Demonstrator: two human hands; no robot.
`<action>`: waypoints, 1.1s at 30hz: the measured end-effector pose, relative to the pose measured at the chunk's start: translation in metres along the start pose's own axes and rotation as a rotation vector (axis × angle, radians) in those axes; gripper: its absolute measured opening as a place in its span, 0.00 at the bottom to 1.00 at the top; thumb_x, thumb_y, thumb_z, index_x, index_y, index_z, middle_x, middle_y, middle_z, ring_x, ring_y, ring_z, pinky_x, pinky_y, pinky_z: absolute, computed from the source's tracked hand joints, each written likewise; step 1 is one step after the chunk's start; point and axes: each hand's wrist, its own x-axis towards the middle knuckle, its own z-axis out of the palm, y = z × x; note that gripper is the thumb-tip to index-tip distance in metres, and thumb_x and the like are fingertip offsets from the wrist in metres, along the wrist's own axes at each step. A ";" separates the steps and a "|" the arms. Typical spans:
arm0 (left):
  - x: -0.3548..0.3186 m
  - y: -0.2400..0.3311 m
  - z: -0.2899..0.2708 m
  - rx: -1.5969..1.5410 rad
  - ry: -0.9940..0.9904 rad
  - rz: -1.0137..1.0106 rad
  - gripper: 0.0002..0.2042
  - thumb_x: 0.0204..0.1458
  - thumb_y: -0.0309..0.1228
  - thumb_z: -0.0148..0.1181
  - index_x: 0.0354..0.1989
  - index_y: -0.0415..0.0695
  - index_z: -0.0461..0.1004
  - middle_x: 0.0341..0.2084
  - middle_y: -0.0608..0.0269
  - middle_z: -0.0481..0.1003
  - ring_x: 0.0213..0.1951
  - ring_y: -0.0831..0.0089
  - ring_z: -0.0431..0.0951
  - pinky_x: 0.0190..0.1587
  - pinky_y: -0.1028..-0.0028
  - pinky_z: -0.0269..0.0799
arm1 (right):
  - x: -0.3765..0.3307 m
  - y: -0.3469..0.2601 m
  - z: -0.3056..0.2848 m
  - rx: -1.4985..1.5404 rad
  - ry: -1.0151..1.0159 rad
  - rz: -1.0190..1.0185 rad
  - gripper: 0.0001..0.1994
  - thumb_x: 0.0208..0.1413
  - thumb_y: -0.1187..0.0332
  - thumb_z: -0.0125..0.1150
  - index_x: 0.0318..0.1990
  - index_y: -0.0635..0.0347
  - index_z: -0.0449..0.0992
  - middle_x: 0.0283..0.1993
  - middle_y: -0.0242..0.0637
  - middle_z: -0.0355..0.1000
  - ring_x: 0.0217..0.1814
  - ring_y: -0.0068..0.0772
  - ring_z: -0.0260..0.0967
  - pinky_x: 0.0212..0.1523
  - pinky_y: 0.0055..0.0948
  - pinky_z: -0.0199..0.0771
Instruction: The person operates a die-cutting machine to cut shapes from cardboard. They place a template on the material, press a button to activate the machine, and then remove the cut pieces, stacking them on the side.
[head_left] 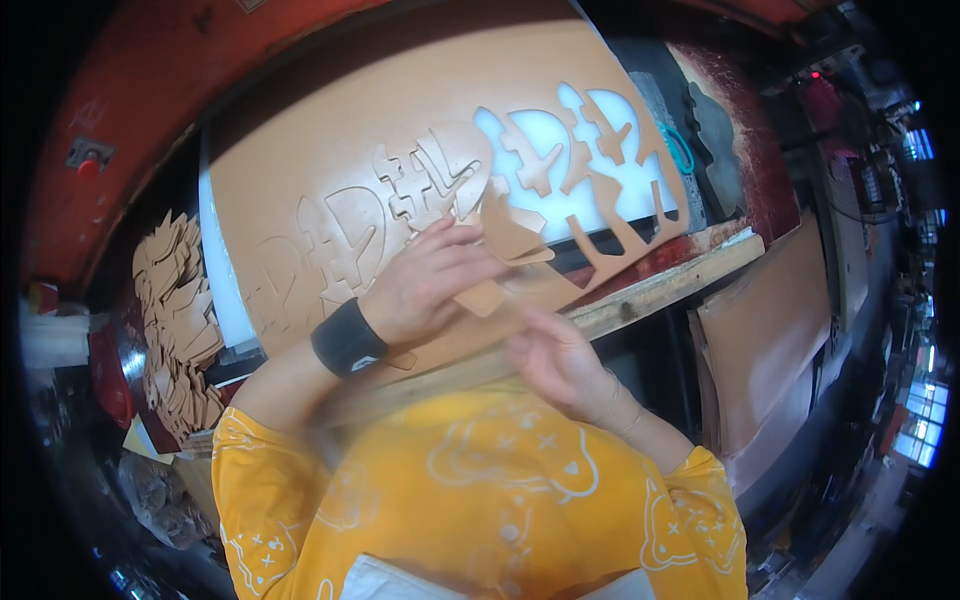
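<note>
A large tan sheet [330,120], leather-like, lies over a white board [222,265] and has rows of curved shapes cut into it. My left hand [432,283], with a black band on its wrist, rests low over the sheet's middle. Its fingers are curled on a loose tan cut piece [512,232], whose edges stick out past the fingertips; the hand covers part of it. My right hand [560,365] is nearer to me, right of the left hand, above the sheet's front edge. Motion smears its fingers, and nothing plainly shows in them.
Stacked tan cut-outs [178,320] stand at the left. A wooden bar [665,283] runs along the front edge. Several tan sheets [765,330] lean at the right. A red machine part with a red button [88,168] is at the far left. Openings show white at the sheet's right.
</note>
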 end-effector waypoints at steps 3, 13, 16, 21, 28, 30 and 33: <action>0.002 0.002 -0.002 0.036 -0.020 0.025 0.24 0.42 0.24 0.60 0.53 0.47 0.70 0.50 0.59 0.71 0.59 0.55 0.65 0.63 0.51 0.55 | 0.004 0.004 0.010 -0.819 0.542 0.087 0.18 0.62 0.69 0.50 0.58 0.60 0.62 0.52 0.38 0.69 0.56 0.35 0.66 0.57 0.36 0.65; 0.009 -0.014 -0.018 -0.277 -0.026 -0.101 0.20 0.57 0.44 0.53 0.48 0.40 0.69 0.43 0.58 0.74 0.51 0.57 0.72 0.56 0.61 0.65 | 0.013 0.014 0.037 -0.595 0.367 -0.201 0.17 0.65 0.64 0.44 0.55 0.65 0.65 0.57 0.41 0.67 0.58 0.35 0.66 0.58 0.34 0.66; 0.028 -0.033 -0.043 -0.945 0.278 -0.506 0.16 0.61 0.42 0.46 0.47 0.42 0.69 0.42 0.62 0.74 0.45 0.65 0.74 0.49 0.66 0.70 | 0.005 0.010 0.026 -0.878 0.465 -0.092 0.17 0.66 0.63 0.44 0.52 0.67 0.69 0.53 0.42 0.70 0.53 0.34 0.69 0.51 0.33 0.71; 0.050 -0.074 -0.119 -1.268 1.127 -0.699 0.18 0.65 0.39 0.36 0.54 0.41 0.64 0.49 0.58 0.72 0.51 0.64 0.71 0.54 0.65 0.68 | -0.003 0.010 0.035 -0.789 0.622 -0.033 0.16 0.64 0.64 0.47 0.49 0.69 0.72 0.47 0.44 0.74 0.47 0.32 0.72 0.47 0.33 0.73; 0.027 -0.071 -0.111 -1.401 0.949 -0.595 0.20 0.65 0.42 0.37 0.60 0.45 0.61 0.54 0.59 0.68 0.57 0.62 0.67 0.59 0.58 0.63 | 0.041 -0.033 0.124 -1.848 0.217 0.014 0.15 0.55 0.69 0.58 0.47 0.69 0.70 0.36 0.37 0.74 0.39 0.22 0.69 0.43 0.26 0.72; 0.023 -0.069 -0.099 -1.569 0.815 -0.466 0.20 0.65 0.43 0.38 0.60 0.47 0.61 0.53 0.61 0.68 0.57 0.63 0.67 0.57 0.56 0.65 | 0.096 -0.026 0.127 -1.911 0.337 -0.249 0.14 0.56 0.69 0.58 0.45 0.65 0.65 0.31 0.33 0.70 0.33 0.21 0.67 0.36 0.25 0.72; 0.022 -0.065 -0.084 -1.831 0.678 -0.389 0.20 0.65 0.43 0.37 0.59 0.47 0.62 0.53 0.62 0.68 0.56 0.64 0.68 0.58 0.57 0.65 | 0.161 -0.015 0.115 -1.945 0.384 -0.610 0.14 0.54 0.65 0.59 0.39 0.63 0.63 0.26 0.36 0.69 0.28 0.28 0.68 0.33 0.27 0.70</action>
